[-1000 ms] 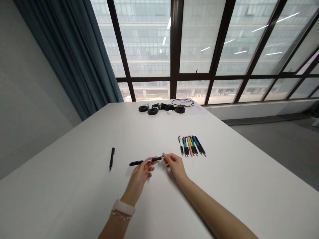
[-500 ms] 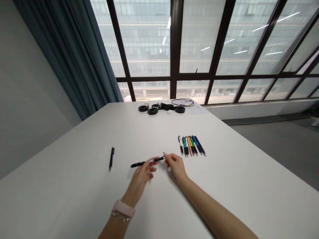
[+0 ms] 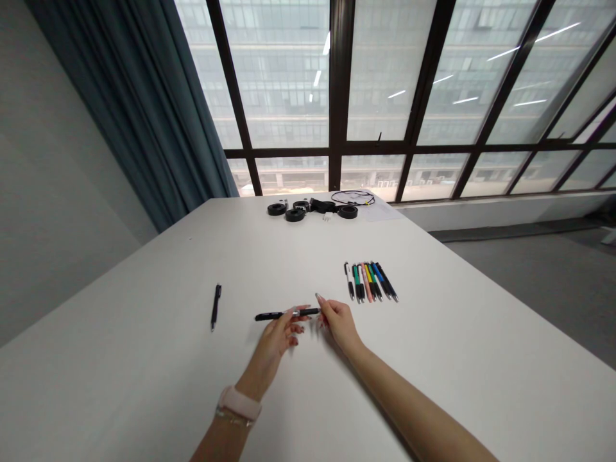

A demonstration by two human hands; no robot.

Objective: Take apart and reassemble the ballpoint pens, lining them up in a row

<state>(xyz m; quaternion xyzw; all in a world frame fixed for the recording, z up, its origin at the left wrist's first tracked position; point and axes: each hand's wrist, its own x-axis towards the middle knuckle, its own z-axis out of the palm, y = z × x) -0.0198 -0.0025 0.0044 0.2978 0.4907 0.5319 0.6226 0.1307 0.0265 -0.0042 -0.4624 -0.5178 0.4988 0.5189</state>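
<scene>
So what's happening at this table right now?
A person holds a black pen level just above the white table, the left hand gripping its middle and the right hand pinching its end. A row of colored pens lies to the right, and a single black pen to the left.

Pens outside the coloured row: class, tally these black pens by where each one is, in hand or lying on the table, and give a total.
Held black pen, between left hand and right hand: 1
Lone black pen, lying on the table: 1
Total: 2
</scene>
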